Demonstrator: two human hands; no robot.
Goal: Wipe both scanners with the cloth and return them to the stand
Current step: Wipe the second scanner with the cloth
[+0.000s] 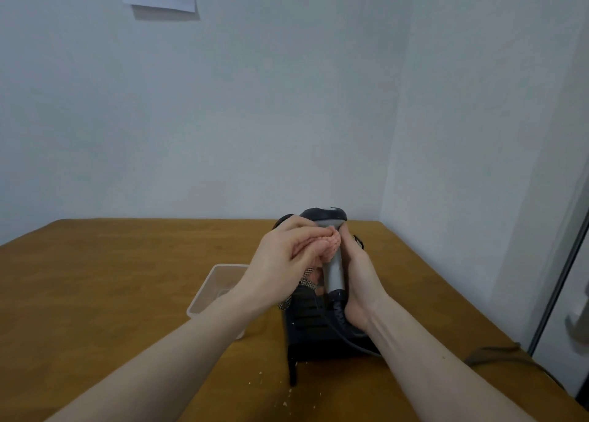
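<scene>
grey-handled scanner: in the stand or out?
Out. The right hand holds the grey-handled scanner upright above the black stand; left hand presses cloth on it.

Both bare forearms come in from the bottom of the frame and meet near the middle. The left hand is up with its back toward the camera, fingers curled in and thumb pinched against them around a bunched pinkish, checked cloth. The right hand sits just beside it, palm turned inward, fingers pointing up and wrapped along the grey-handled, black-headed scanner. Right wrist is bent, tendons showing along the forearm.
</scene>
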